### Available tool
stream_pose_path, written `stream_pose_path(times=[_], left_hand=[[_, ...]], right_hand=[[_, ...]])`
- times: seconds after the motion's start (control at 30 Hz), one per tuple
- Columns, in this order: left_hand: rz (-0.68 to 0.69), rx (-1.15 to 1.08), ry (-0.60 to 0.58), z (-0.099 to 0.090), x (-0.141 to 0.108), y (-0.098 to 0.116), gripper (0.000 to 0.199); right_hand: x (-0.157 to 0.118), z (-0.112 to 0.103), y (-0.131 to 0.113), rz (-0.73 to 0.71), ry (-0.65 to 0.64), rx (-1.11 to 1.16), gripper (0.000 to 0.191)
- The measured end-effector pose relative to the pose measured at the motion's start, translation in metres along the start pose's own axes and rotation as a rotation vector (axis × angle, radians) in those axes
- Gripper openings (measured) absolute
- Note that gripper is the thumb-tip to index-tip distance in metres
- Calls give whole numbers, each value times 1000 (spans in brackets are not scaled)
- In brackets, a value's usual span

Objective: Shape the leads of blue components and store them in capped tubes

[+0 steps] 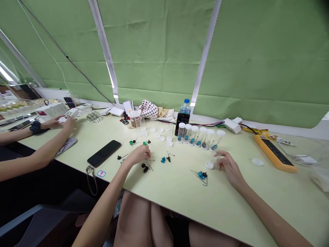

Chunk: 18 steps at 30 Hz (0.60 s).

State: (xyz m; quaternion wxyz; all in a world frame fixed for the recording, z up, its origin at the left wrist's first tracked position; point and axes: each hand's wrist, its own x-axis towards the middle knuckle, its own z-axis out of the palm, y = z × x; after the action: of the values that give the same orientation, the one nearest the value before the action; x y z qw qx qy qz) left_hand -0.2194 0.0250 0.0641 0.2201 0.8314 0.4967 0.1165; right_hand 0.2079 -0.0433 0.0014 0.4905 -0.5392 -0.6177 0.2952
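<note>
My left hand [140,154] is low over the table among small black and green parts, its fingers curled and drawn together; whatever they hold is too small to tell. Black parts [145,168] with thin metal pins lie just below it. My right hand [228,166] has its fingers bent but apart, beside a clear tube with a white end [209,165]; whether a fingertip touches the tube is unclear. To its left lie a blue and black part [202,175] and L-shaped hex keys [205,184]. Another blue part [163,160] sits between the hands.
Several capped clear tubes [194,135] holding blue parts stand in a row before a phone timer [182,121] and a bottle [185,106]. White caps [162,139] lie nearby. A black phone [104,153] is left, an orange power strip [275,153] right. A co-worker's hands [68,123] hold something white.
</note>
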Motion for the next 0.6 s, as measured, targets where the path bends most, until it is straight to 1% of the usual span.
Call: stream_pose_path(times=[0.1,0.17,0.23,0.37,0.6], left_hand=[[-24,10,-45,7,4,-5,12],[-48,20,-58,10,7,-9,11],[-61,20,-66,14,11,-13,9],[-40,-4,-104,17,18,-17,8],[4,16,-99,12,22,-13,8]], right_hand=[[3,-2,4,8,83,47,43],[4,-3,6,4,111,79,41],[4,-3,7,4,115,95,40],[5,-3,8,12,113,88,39],[5,-3,11,36,97,48,43]])
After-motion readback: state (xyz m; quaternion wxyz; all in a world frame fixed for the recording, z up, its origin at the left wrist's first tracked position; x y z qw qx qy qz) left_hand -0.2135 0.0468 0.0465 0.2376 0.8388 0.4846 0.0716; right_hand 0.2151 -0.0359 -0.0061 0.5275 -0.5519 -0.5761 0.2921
